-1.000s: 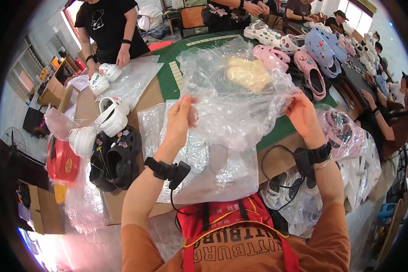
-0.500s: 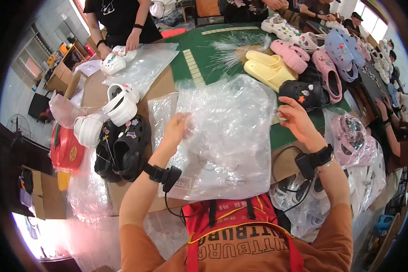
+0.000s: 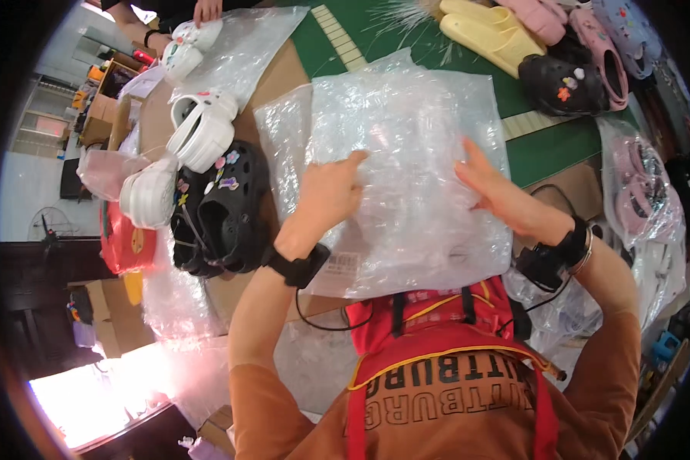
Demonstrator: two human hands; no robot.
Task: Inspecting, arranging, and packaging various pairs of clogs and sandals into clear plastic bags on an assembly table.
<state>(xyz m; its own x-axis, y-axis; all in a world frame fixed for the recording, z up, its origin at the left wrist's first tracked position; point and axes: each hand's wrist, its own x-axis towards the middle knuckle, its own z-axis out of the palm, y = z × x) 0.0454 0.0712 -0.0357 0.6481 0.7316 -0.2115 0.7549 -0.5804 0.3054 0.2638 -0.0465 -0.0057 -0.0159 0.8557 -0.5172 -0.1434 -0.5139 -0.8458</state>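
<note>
A stack of clear plastic bags [image 3: 414,230] lies flat in front of me, its near edge reaching my red apron [image 3: 429,314]. Resting over its left part is my left hand [image 3: 330,188], index finger stretched out on the film and the other fingers loosely curled; I see nothing gripped. My right hand [image 3: 502,192] is at the right side of the bags, open, fingers extended against the plastic. To the left of the bags stands a pair of black clogs [image 3: 234,207] with colourful charms, and beside them white clogs [image 3: 203,134].
Yellow slides [image 3: 491,34], a black clog [image 3: 563,84] and pink clogs [image 3: 602,54] sit at the far right. Bagged pink clogs [image 3: 644,192] lie right. Another person's hand [image 3: 207,9] is at a white clog, far left. A red pouch [image 3: 126,238] lies left.
My view has shifted, so the table sits higher in it. My left hand's index finger has stretched out over the bags, and my right hand has come down onto their right side.
</note>
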